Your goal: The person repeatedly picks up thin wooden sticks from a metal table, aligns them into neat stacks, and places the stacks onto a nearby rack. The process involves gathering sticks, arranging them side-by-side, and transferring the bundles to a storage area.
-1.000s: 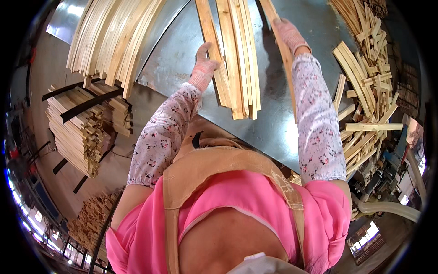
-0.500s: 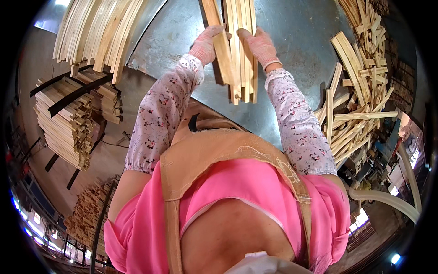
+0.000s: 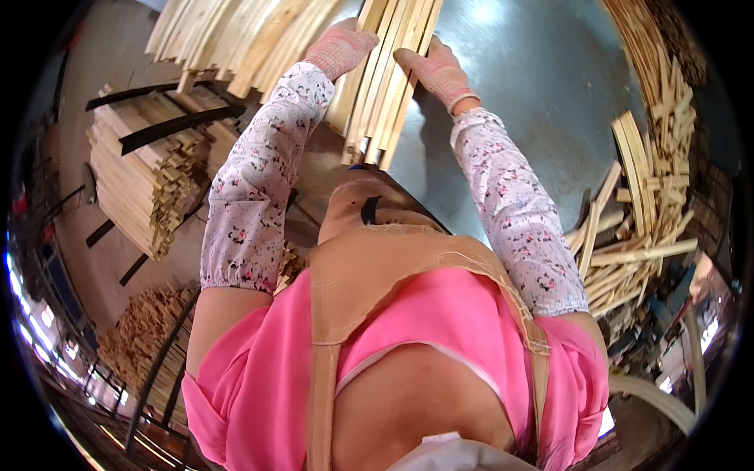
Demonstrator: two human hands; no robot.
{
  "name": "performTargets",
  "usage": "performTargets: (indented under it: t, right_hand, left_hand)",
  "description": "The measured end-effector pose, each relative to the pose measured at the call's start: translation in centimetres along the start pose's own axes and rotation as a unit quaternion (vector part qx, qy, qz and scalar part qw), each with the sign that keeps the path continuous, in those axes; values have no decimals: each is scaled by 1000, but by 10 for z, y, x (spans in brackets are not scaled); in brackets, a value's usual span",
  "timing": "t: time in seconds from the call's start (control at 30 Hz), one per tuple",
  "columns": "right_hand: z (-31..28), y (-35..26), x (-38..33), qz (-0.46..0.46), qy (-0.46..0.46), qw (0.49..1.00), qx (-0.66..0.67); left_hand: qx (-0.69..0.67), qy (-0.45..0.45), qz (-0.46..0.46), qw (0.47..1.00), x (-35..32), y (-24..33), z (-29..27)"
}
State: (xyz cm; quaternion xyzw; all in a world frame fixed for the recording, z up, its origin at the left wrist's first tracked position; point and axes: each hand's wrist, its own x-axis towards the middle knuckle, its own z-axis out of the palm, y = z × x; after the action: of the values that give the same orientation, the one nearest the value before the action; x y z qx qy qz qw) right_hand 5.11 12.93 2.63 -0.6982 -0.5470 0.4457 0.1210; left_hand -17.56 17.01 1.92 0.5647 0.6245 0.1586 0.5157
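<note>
A bundle of several long, pale wooden strips [image 3: 386,86] lies between my two gloved hands, its near ends jutting past the edge of the metal table. My left hand [image 3: 342,50], in a pinkish knit glove, grips the bundle's left side, its thumb on top. At the right side, my right hand [image 3: 437,71] presses its thumb and fingers against the outer strip. The strips lie side by side, slanting slightly, and their far ends run out of view. Some fingers of both hands are hidden behind the wood.
The metal table [image 3: 518,118] spreads to the right. A row of wooden strips [image 3: 236,35] lies at the far left, above a stacked pile [image 3: 137,177] with black bars. Jumbled strips [image 3: 648,188] heap up at the right. Another wood stack [image 3: 149,334] stands at the lower left.
My hands and the bundle have shifted left toward the row of strips. The bundle now slants, and the strip that lay at an angle on the left sits in line with the others.
</note>
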Motion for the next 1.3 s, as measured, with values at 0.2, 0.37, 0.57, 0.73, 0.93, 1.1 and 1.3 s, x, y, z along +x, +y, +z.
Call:
performTargets:
  t: [0.2, 0.37, 0.57, 0.73, 0.93, 1.1, 1.3]
  right_hand:
    - [0, 14, 15, -147, 23, 950, 276]
    - [-2, -27, -40, 1, 69, 909, 411]
    - [3, 51, -14, 98, 67, 866, 485]
    - [64, 47, 34, 43, 81, 883, 460]
    - [62, 23, 27, 67, 60, 866, 492]
    - [57, 21, 23, 53, 44, 861, 503]
    - [56, 23, 24, 58, 35, 862, 503]
  left_hand:
    - [157, 52, 35, 986, -84, 45, -39]
    - [122, 162, 273, 940, -160, 30, 36]
    - [-187, 470, -147, 850, -208, -128, 52]
    - [-547, 255, -317, 731, -184, -137, 0]
    - [-529, 302, -247, 754, -164, -208, 28]
    - [-307, 414, -114, 849, -170, -205, 38]
    - [-602, 179, -380, 679, -155, -165, 7]
